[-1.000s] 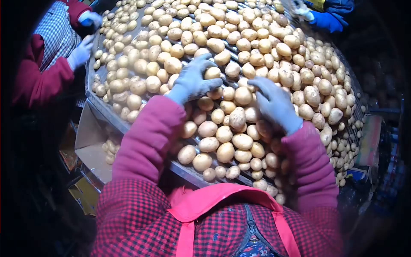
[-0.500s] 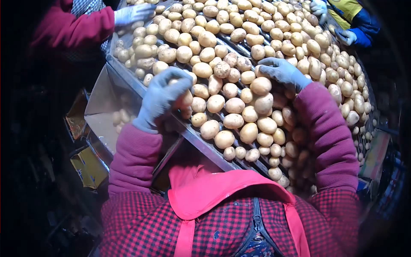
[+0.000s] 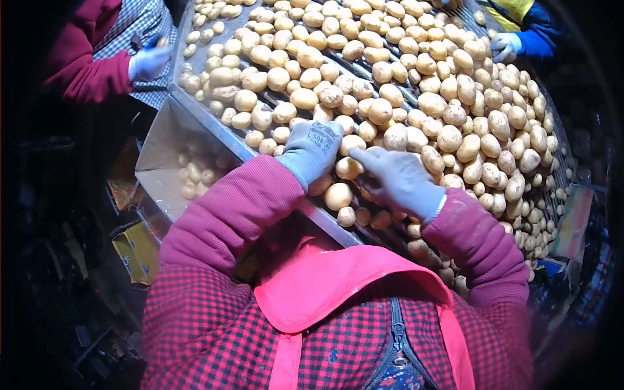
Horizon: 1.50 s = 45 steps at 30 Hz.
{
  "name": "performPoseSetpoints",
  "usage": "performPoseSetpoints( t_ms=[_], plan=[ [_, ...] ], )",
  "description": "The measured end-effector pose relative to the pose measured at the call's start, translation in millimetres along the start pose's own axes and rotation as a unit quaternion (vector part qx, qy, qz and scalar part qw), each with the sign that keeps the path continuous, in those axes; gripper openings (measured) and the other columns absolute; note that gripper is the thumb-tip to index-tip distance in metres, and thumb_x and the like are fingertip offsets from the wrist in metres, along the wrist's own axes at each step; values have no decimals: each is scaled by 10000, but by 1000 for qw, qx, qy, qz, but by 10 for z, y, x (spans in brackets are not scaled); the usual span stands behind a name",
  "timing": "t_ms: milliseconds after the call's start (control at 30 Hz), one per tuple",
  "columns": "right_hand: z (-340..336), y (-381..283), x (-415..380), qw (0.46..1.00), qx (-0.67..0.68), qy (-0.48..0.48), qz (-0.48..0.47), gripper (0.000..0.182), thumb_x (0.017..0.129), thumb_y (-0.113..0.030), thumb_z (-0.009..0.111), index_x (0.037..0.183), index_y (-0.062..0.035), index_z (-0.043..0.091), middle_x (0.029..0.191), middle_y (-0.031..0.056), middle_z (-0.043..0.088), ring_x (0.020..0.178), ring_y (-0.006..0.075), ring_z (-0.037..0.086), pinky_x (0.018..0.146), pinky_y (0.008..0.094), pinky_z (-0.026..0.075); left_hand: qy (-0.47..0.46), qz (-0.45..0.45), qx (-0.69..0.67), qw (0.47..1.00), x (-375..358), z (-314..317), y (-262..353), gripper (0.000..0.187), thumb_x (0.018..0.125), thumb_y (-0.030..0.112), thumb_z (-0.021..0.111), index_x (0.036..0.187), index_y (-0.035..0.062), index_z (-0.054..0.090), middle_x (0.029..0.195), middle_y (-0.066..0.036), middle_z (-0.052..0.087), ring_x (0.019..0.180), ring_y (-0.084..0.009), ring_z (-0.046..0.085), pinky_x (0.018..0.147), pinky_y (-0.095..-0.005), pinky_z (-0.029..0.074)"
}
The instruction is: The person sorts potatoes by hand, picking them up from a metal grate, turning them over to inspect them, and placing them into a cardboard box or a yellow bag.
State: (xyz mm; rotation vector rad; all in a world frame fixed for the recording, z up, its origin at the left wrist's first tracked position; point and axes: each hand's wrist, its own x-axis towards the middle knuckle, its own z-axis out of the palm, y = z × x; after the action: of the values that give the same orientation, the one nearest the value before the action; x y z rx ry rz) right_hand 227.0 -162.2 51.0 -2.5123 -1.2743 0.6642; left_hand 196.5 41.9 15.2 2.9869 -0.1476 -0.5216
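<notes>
Many pale yellow potatoes (image 3: 448,140) lie across a metal-edged sorting table with rollers. My left hand (image 3: 313,148), in a grey glove with print on its back, is over potatoes near the table's rim, its fingers bent down and hidden. Close by on the right is my right hand (image 3: 400,179), also gloved, its index finger stretched leftward and the other fingers partly hidden. A potato (image 3: 349,167) lies between the two hands, beside the right fingertips. Smaller potatoes (image 3: 346,216) sit below the hands near the rim.
The metal rim (image 3: 224,133) runs diagonally in front of me. Below it, a bin (image 3: 156,153) contains several potatoes. A co-worker's gloved hand (image 3: 149,63) is at the upper left, another co-worker's glove (image 3: 506,47) at the upper right. Cardboard boxes (image 3: 136,253) stand lower left.
My left hand has moved right along the rim, and my right hand has come left and nearer to me, closing the gap. The left co-worker's hand has drawn back off the table.
</notes>
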Motion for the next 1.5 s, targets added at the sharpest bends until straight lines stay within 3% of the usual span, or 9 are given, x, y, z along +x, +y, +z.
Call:
performPoseSetpoints(
  t_ms=[133,233,367,600,700,767,933,1167,1500],
  plan=[
    [233,-167,268,997,-76,-22,4,534,904,-240,661,1411,-151,516,982,201,697,843,386,723,688,533,555,10,-39,-210,977,-94,-205,-363,513,841,400,763,1223,71,664,952,-163,733,891,-314,736,807,-439,565],
    [199,-249,444,994,-88,-63,19,476,880,-288,656,1320,-133,559,989,219,722,826,408,735,724,545,565,75,-35,-785,614,-448,61,-619,434,923,347,742,1210,27,683,1030,-57,702,986,-172,670,876,-327,543],
    [-135,-636,560,979,-68,-158,113,444,836,-358,750,1187,-94,691,1103,216,744,1000,366,744,868,468,584,150,-51,-863,479,-1051,297,-974,395,1004,308,655,1281,27,635,1117,-65,693,939,-168,690,779,-283,589],
    [158,-193,502,961,212,-41,174,562,873,-461,776,1314,-122,696,1092,138,771,968,272,749,885,381,579,305,-406,-239,828,-1878,679,-1733,656,939,333,745,1491,65,513,1359,-201,633,1194,-320,656,1017,-423,526],
    [21,-546,531,882,438,-50,167,599,887,-429,800,1360,-86,671,1042,106,759,893,152,717,808,303,567,409,-334,-227,818,-2224,926,-1811,560,925,384,727,1409,129,605,1266,-166,687,1145,-352,687,978,-430,542],
    [90,-910,636,873,474,-34,114,602,912,-359,787,1412,-69,619,1061,100,740,836,115,681,731,271,545,219,-368,-385,818,-2433,886,-1592,421,939,387,708,1285,148,696,1035,-144,744,944,-329,738,841,-441,577],
    [-406,-1182,548,819,572,43,29,547,990,-211,715,1495,-92,541,1168,79,708,763,77,637,631,243,516,196,5,-269,943,-2470,834,-752,313,930,289,721,1195,122,729,1000,-123,741,837,-310,719,749,-422,564],
    [110,-197,-289,995,58,-20,80,626,844,-154,748,1443,-178,570,1336,234,627,1182,394,658,962,455,560,217,127,-193,948,-1523,110,-219,538,850,261,761,1354,134,620,1285,-129,620,1103,-317,644,909,-466,504],
    [525,-230,-302,998,-10,32,49,539,862,-176,732,1377,-152,573,1400,179,548,908,353,740,762,473,606,-6,107,-133,985,-781,402,205,581,833,395,778,1340,172,604,1295,-144,599,1215,-392,561,959,-545,515]
  ],
)
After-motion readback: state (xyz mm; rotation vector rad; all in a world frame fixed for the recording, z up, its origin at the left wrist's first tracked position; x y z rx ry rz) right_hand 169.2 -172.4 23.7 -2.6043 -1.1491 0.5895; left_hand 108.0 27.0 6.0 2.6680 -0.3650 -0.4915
